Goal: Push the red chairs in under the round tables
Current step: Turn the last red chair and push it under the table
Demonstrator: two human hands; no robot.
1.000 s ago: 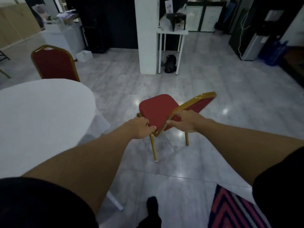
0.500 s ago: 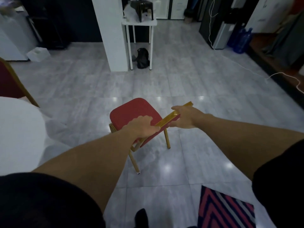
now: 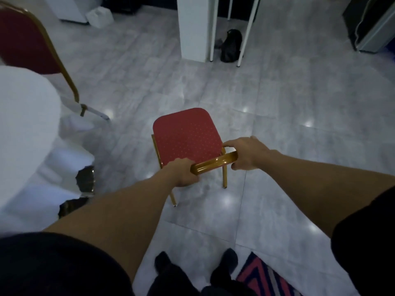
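A red chair (image 3: 185, 136) with a gold frame stands on the tiled floor in front of me, its seat facing away and its backrest top edge nearest me. My left hand (image 3: 183, 175) grips the left end of the gold backrest top. My right hand (image 3: 248, 153) holds the right end, fingers curled over it. The round table (image 3: 23, 129), covered in a white cloth, is at the left, apart from this chair. A second red chair (image 3: 23, 45) stands at the table's far side.
A white pillar (image 3: 193, 26) and a white side table's legs (image 3: 245, 33) with a dark bag (image 3: 230, 45) under it are ahead. A striped rug (image 3: 265, 276) lies by my feet. A dark cabinet (image 3: 369, 22) stands at the far right.
The chair has swung round so its back faces me squarely and it stands upright on its legs. My view has turned left, bringing the table and second chair into sight again.
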